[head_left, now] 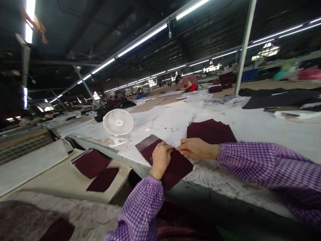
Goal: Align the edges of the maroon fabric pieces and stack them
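A dark maroon fabric piece (pixel 177 169) lies at the table's front edge, its lower corner hanging over. My left hand (pixel 161 157) is closed on its upper edge, fingertips pinched together. My right hand (pixel 195 148) reaches in from the right, thumb and fingers pinched at the same edge, close to the left fingertips. Under and left of the left hand lies more maroon cloth with a greyish speckled piece (pixel 149 141). A fanned stack of maroon pieces (pixel 210 131) rests just behind my right hand.
A white fan (pixel 118 122) stands on the white-covered table (pixel 160 117) at the left. Maroon pieces (pixel 91 163) lie on a lower beige surface (pixel 62 180). A metal post (pixel 245 47) rises at the right back. Another person (pixel 190 82) bends over the table farther away.
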Demonstrator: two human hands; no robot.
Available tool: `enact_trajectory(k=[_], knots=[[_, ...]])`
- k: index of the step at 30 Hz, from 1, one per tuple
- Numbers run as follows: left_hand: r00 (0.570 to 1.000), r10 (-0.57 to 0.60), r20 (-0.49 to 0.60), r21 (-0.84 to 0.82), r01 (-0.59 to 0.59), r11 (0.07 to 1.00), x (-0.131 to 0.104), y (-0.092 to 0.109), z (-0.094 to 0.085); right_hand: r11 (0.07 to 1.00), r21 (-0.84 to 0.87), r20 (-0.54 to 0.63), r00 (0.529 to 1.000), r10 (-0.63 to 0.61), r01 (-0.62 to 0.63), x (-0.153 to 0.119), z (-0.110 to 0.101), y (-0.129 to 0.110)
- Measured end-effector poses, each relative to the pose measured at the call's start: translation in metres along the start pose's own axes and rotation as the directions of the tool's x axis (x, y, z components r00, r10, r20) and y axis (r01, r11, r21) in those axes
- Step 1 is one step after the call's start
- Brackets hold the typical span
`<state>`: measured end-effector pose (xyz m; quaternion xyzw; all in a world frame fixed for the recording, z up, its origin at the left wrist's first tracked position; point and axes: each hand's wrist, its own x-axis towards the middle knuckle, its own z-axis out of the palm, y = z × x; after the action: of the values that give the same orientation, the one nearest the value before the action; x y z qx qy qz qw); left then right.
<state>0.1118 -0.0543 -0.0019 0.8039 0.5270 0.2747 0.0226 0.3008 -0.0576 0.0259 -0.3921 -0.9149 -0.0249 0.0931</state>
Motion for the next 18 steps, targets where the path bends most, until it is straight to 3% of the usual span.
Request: enact_trajectory(k=[9,13,15,18], knots=[[0.99,0.138,0.006,0.172,-0.137,0.976,-0.004,0.003,0.004,0.999,0.049,0.024,0.999,0.022,-0.023,0.001,0.001,0.001],[0.989,0.146,0.006,0.204,-0.144,0.968,-0.004,0.003,0.004,0.993,0.051,-0.12,0.986,0.117,-0.111,0.002,0.002,-0.002],[0.988,0.154,0.0,0.205,-0.151,0.967,-0.003,0.002,0.005,0.995,0.065,-0.165,0.983,0.08,-0.071,0.003,0.003,-0.005],[0.987,0.162,-0.004,0.198,-0.158,0.967,-0.002,0.003,0.007,0.999,0.042,-0.109,0.994,-0.007,0.011,0.004,0.006,-0.011]])
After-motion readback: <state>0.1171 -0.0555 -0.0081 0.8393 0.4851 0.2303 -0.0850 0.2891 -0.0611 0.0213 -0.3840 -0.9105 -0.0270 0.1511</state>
